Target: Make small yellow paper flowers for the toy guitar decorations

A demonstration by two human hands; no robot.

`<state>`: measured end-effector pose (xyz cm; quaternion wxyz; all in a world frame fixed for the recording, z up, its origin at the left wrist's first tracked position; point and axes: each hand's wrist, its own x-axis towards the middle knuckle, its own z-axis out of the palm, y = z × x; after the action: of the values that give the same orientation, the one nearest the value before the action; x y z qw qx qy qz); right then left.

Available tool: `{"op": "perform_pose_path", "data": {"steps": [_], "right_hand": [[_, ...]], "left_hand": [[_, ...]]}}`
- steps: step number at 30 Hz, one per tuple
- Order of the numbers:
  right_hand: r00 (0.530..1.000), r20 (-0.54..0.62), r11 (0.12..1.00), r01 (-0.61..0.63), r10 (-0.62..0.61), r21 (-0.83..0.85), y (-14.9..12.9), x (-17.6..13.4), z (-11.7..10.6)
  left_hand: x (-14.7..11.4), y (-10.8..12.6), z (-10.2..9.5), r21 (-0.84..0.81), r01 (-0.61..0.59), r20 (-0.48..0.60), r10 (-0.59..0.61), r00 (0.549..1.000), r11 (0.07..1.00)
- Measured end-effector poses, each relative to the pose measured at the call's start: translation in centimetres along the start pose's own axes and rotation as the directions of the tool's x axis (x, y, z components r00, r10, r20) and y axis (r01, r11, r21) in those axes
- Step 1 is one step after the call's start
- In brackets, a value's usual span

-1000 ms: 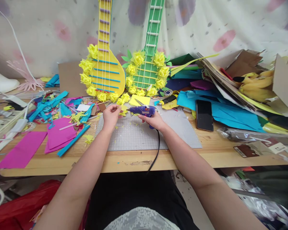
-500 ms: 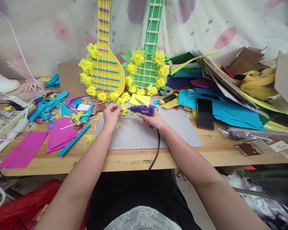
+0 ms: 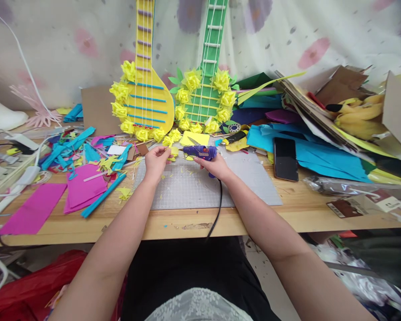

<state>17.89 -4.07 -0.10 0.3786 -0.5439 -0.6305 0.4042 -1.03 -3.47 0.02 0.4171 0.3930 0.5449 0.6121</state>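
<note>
My right hand (image 3: 215,165) is wrapped round a purple hot glue gun (image 3: 202,152), its nozzle aimed left and its black cord hanging over the table edge. Pinched in my left hand (image 3: 156,161) is a small yellow paper piece (image 3: 173,154), close to the nozzle; its exact shape is partly hidden by my fingers. Both hands hover above a grey cutting mat (image 3: 194,191) dotted with yellow scraps. Behind them, scissors (image 3: 193,141) lie by a yellow paper sheet (image 3: 203,139).
A yellow paper guitar (image 3: 150,98) and a green one (image 3: 203,96), trimmed with yellow flowers, lean at the back. Coloured scraps and magenta sheets (image 3: 36,209) cover the left. On the right are a phone (image 3: 285,159), blue paper (image 3: 324,154) and stacked cardboard.
The glue gun has shifted slightly right, so its nozzle is a little farther from the yellow paper piece. My left hand has barely moved.
</note>
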Motion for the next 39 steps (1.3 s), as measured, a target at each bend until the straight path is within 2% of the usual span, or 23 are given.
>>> {"op": "perform_pose_path", "data": {"steps": [9,23,33,37,39], "right_hand": [[0.996,0.066,0.999,0.053,-0.053,0.009,0.4,0.0,0.2],[0.992,0.043,0.992,0.123,-0.122,-0.023,0.5,0.1,0.4],[0.997,0.022,0.994,0.078,-0.076,-0.076,0.5,0.1,0.2],[1.000,-0.001,0.999,0.016,-0.016,-0.045,0.6,0.3,0.1],[1.000,-0.020,1.000,-0.015,0.015,-0.003,0.7,0.4,-0.1]], "left_hand": [[0.0,0.1,0.0,-0.008,0.003,-0.004,-0.003,1.000,1.000],[-0.2,0.0,0.3,-0.009,0.019,0.000,-0.019,1.000,1.000],[-0.3,0.5,0.2,-0.036,0.035,-0.002,-0.036,0.999,0.999],[-0.3,1.7,-0.4,-0.124,0.122,0.067,-0.115,0.991,0.985],[0.0,2.4,-1.0,-0.150,0.119,0.083,-0.107,0.991,0.981]]}}
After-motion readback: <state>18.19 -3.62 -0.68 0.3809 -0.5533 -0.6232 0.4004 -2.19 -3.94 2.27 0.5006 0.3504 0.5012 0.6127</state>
